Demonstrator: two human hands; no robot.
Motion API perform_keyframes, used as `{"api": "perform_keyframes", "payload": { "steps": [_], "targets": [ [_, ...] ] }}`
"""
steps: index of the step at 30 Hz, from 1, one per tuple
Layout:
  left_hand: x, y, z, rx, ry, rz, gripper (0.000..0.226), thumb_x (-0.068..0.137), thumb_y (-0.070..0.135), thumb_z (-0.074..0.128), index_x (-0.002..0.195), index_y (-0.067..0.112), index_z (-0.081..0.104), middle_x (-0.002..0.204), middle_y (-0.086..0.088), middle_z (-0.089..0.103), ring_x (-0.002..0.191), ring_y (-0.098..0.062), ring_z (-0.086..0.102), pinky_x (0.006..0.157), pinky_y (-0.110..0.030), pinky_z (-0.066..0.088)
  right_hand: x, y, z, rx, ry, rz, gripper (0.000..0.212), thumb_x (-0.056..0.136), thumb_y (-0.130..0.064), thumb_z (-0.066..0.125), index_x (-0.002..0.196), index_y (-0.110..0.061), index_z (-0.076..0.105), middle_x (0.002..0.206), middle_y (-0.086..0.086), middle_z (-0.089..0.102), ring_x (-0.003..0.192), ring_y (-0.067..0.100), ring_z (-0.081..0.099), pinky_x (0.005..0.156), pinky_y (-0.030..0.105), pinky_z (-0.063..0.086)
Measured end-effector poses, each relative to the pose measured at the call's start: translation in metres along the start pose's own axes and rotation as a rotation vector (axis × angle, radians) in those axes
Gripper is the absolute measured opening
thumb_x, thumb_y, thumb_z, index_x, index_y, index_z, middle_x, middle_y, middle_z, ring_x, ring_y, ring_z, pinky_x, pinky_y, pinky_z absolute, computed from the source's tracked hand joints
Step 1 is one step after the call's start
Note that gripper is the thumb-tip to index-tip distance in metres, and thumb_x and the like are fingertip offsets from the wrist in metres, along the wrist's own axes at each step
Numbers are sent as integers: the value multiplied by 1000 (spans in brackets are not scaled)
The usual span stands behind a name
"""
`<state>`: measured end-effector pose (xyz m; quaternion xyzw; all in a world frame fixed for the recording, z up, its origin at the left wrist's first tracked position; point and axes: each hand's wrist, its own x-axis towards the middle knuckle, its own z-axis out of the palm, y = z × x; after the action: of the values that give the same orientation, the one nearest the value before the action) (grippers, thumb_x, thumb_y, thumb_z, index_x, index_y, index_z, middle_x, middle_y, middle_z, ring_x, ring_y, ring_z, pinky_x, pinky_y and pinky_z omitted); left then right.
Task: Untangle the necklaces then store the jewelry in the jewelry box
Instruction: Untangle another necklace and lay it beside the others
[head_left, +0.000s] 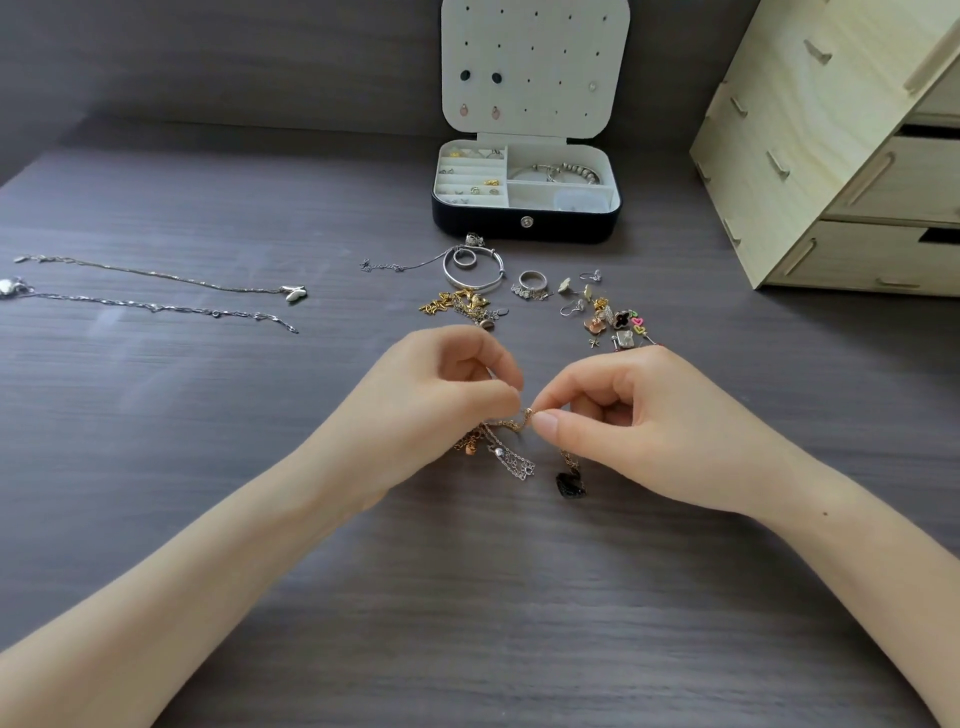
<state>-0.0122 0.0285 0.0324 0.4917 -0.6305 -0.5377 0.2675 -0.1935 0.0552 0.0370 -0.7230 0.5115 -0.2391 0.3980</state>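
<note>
A tangle of thin gold and silver necklaces (511, 451) hangs between my hands just above the table. My left hand (447, 395) pinches the chains from the left, and my right hand (618, 415) pinches a small gold link from the right. A black swan pendant (570, 484) dangles below my right thumb. The open jewelry box (525, 228), black outside and white inside, stands farther back with rings and bracelets in its compartments. Two straightened silver necklaces (156, 275) (156, 307) lie at the left.
Loose jewelry lies between my hands and the box: a silver bangle (474, 283), a ring (532, 280), a gold chain heap (457, 302), and several small earrings (613, 319). A pale wooden drawer unit (831, 156) stands at the right.
</note>
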Motion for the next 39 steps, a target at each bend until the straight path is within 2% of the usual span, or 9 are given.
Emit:
{"api": "perform_keyframes", "payload": {
  "steps": [7,13,16,21,25,30,32,36,39],
  "targets": [
    [-5,-1,3,117,-44,66,16,69,35,60,77,23,67,74,-16,63,61,-13,48,63,-32,38,-1,-1,-2,28,57,-19,11,86,-11,63,81,-19,69,58,-3,64,56,11,59,58,20,46],
    [-5,-1,3,33,-46,33,15,67,32,62,76,22,69,72,-11,66,61,-10,52,64,-30,40,-2,-1,-4,-44,157,-26,13,77,-14,72,75,-27,66,67,-9,64,54,4,50,53,8,34],
    [-5,-1,3,15,-37,20,8,73,25,71,71,18,70,65,1,65,60,-9,53,64,-27,41,-2,0,-5,-144,160,-33,13,74,-23,75,76,-30,64,71,-21,59,61,5,53,58,11,35],
    [-6,-2,3,22,-24,22,10,82,16,70,73,19,71,66,3,68,60,-6,56,64,-24,42,-2,0,2,-346,275,-143,11,78,-38,59,78,-33,69,86,-17,62,81,10,56,64,24,36],
    [-7,0,4,38,-11,16,9,80,20,72,72,20,71,65,3,68,58,-5,55,63,-23,41,-3,-3,7,-495,388,-265,17,80,-32,55,73,-25,69,75,-14,63,73,13,53,62,32,43],
    [-8,-1,8,169,39,84,11,78,30,73,72,21,70,67,-2,69,63,-20,62,64,-33,49,-1,-3,12,-612,410,-323,18,79,-27,55,68,-19,68,71,-9,63,69,18,53,54,33,45],
    [-9,-3,12,261,72,125,12,70,38,65,67,26,68,64,2,66,61,-18,61,60,-33,48,-1,-3,13,-664,404,-352,18,78,-25,54,66,-18,66,71,-8,63,68,20,52,51,32,44],
    [-10,-3,14,314,101,148,9,72,33,68,65,28,66,62,7,64,55,-11,56,57,-31,46,0,-1,13,-583,365,-307,17,75,-27,52,65,-19,63,71,-10,61,68,18,48,54,35,45],
    [-10,-3,11,292,98,132,14,76,18,72,65,25,67,60,6,64,52,-7,54,57,-26,45,0,-2,10,-386,317,-216,16,72,-30,52,64,-21,62,69,-12,59,65,11,46,59,25,39]
  ]
}}
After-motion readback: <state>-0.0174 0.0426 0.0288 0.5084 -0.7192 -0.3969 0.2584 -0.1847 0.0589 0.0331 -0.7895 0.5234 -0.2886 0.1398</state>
